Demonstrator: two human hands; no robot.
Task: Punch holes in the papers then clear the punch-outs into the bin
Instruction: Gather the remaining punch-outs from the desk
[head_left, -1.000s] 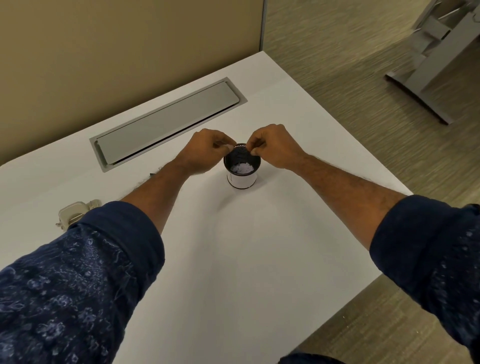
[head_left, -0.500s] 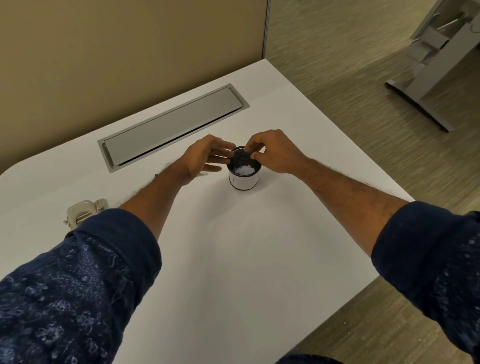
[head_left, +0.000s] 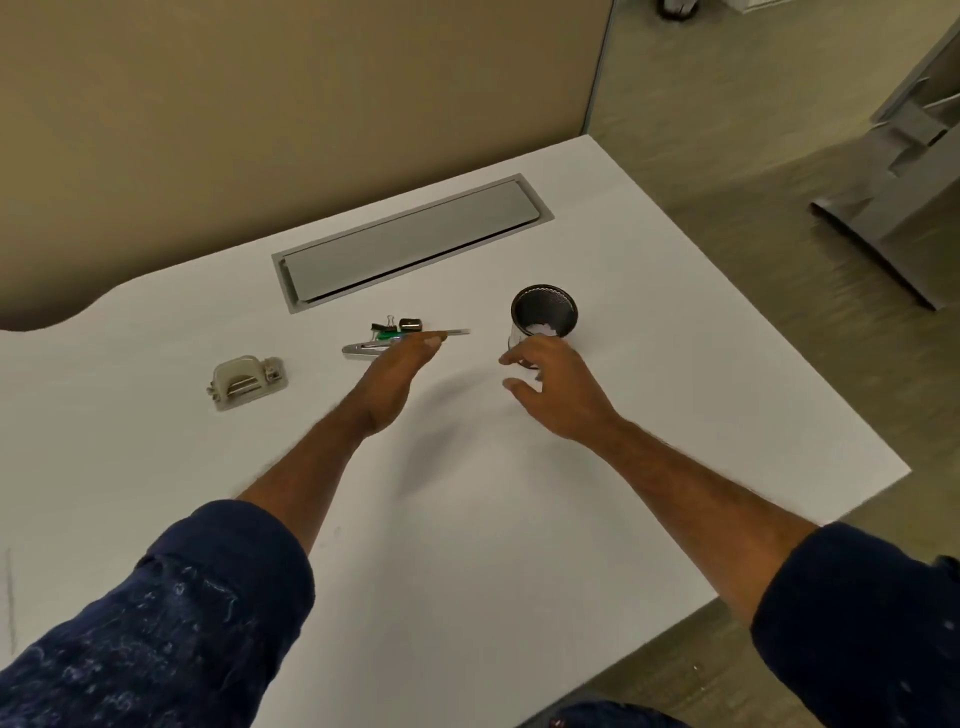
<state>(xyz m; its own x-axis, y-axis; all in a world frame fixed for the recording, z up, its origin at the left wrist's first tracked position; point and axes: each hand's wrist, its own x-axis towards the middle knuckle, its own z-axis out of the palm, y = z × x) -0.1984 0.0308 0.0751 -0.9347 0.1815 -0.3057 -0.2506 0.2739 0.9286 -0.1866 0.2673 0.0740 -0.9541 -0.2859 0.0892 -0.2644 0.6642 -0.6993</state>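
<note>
Fingers of right hand hide bin base | left hand blurred

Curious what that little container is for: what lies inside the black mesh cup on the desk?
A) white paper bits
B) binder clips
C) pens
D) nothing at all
A: white paper bits show at the bottom of the black mesh cup, while the pen and binder clips lie on the desk to its left.
</note>
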